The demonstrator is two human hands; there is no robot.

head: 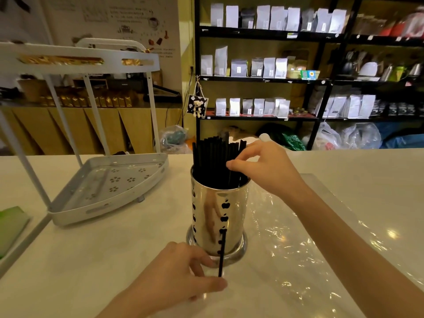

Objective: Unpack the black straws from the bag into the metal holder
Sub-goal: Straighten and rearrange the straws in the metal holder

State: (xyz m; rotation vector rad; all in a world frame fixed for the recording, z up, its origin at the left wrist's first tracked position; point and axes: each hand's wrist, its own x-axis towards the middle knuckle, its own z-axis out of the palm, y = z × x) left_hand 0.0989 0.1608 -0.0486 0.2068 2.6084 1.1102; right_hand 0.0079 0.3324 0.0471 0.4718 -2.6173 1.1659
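A pale counter [119, 253] fills the foreground, backed by dark shelves [263, 80] lined with white pouches. On the counter's left stands a white two-tier rack [107, 187], its lower tray perforated with flower shapes; a green item [11, 226] lies at the far left edge. A sheet of clear crinkled plastic, the bag [298, 237], spreads flat across the right half of the counter, running under and beside the metal holder [218, 216].

The holder — a shiny upright cylinder with apple-shaped cut-outs — stands at centre, nothing blocking it from the front. A thick bunch of black straws [215, 164] stands upright inside it, their tops well above the rim.

The right hand [263, 166] reaches in from the right, above the rim, fingertips drawn together and touching the straws on the bunch's right side; whether it grips any cannot be told.

The left hand [183, 271] rests low, just in front of the holder's base, thumb and fingers pinched on the lower end of a single straw [222, 253] — held upright against the holder's front wall, outside it.
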